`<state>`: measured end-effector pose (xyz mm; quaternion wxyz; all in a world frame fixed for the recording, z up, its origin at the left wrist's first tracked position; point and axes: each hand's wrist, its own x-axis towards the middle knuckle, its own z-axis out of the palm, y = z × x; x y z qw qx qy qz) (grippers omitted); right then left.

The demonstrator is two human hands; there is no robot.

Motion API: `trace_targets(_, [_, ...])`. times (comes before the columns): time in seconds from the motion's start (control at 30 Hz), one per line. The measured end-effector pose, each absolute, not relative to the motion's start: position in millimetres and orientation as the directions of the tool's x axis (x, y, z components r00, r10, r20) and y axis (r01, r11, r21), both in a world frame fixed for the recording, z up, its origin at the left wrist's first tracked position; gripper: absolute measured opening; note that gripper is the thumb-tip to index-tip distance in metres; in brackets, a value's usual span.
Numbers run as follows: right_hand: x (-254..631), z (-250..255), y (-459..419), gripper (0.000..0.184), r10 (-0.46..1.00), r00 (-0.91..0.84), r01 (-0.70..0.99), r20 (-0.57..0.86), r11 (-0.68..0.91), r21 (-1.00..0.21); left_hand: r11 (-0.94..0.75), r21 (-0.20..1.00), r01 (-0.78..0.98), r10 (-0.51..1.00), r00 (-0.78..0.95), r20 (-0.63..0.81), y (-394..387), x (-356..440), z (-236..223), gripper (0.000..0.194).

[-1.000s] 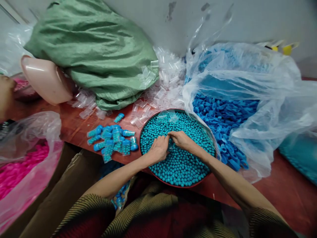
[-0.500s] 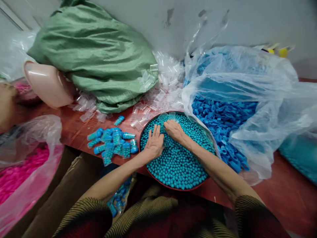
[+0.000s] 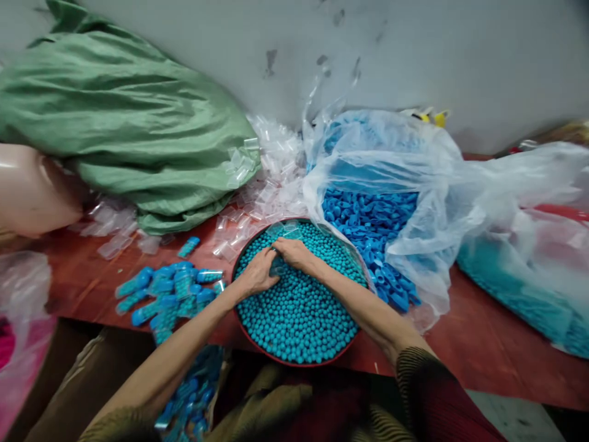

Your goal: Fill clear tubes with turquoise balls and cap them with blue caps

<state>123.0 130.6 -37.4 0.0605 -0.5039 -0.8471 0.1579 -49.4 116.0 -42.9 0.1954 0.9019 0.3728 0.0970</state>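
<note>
In the head view, both of the person's hands meet over the basin (image 3: 300, 364) of turquoise beads (image 3: 301, 319). The left hand (image 3: 256, 270) is curled narrowly around what looks like a clear container (image 3: 277, 267), mostly hidden between the fingers. The right hand (image 3: 297, 253) is drawn in at its top, fingertips close together; whether it grips anything of its own cannot be told.

To the left of the basin, bead-filled containers with blue tops (image 3: 181, 283) lie heaped on the red surface (image 3: 499, 350), seemingly finished, and more blue-topped pieces (image 3: 186, 399) show below its edge. Much appears left: loose clear pieces (image 3: 281, 166) without tops pile behind the basin, beads nearly fill it, and many blue caps (image 3: 368, 215) lie in the open plastic bag (image 3: 439, 264) to its right.
</note>
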Motion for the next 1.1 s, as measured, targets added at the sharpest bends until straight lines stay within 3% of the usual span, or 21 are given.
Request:
trace_targets(0.1, [124,-37,121,0.024,0.871,-0.478,0.847,-0.113,0.422,-0.323,-0.626,0.421,0.656,0.745,0.663,0.073,107,-49,-49,0.048])
trace_targets(0.27, [147,-27,92,0.027,0.877,-0.448,0.857,-0.172,0.368,-0.360,-0.558,0.202,0.805,0.805,0.584,-0.106,85,-27,-35,0.046])
trace_targets(0.4, [164,-11,102,0.027,0.989,-0.111,0.951,-0.094,0.078,-0.300,-0.558,0.186,0.809,0.786,0.587,-0.195,86,-16,-22,0.034])
trace_targets(0.5, [161,-9,118,0.041,0.998,0.052,0.979,-0.039,-0.059,-0.196,-0.569,0.234,0.788,0.773,0.610,-0.177,88,-20,-25,0.036])
trace_targets(0.6, [154,-18,125,0.041,0.999,0.007,0.993,-0.042,-0.011,-0.115,-0.571,0.265,0.777,0.779,0.615,-0.125,84,-26,-33,0.042])
trace_targets(0.77, [164,-34,113,0.023,0.983,-0.180,0.973,0.018,0.181,-0.142,-0.580,0.328,0.746,0.784,0.621,-0.024,73,-28,-38,0.046])
trace_targets(0.9, [174,-36,107,0.024,0.957,-0.287,0.948,0.044,0.291,-0.128,-0.634,0.252,0.731,0.765,0.640,0.065,71,-20,-35,0.043])
trace_targets(1.1, [163,-41,116,0.026,0.934,-0.356,0.915,0.016,0.352,-0.199,-0.676,0.235,0.699,0.723,0.690,0.028,89,-11,-36,0.042])
